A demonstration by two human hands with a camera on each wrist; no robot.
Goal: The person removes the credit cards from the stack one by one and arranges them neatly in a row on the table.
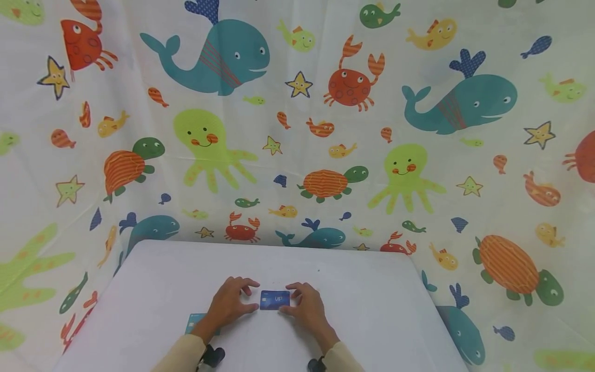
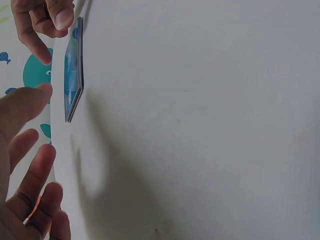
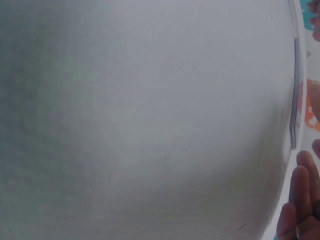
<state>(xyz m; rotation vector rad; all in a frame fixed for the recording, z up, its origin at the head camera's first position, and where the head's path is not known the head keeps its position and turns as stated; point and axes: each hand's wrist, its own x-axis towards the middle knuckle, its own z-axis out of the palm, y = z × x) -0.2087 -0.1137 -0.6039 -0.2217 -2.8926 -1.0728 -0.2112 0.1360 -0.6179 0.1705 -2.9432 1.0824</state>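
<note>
A dark blue card [image 1: 275, 300] marked "VIP" lies flat on the white table. In the left wrist view the card [image 2: 73, 75] shows a doubled edge, like cards stacked on each other. At its left side is my left hand [image 1: 231, 300], thumb and fingers spread apart, just clear of the card. My right hand [image 1: 306, 307] is at the opposite side; its thumb overlaps the lower right corner in the head view, and its index finger is near the upper right one. Whether that thumb touches the card cannot be told. A teal card [image 1: 195, 321] lies partly hidden under my left wrist.
The white table [image 1: 372, 305] stretches around both hands. Behind it and along its sides hangs a curtain [image 1: 288, 144] printed with sea animals. Dark straps with small devices [image 1: 214, 355] sit on both wrists.
</note>
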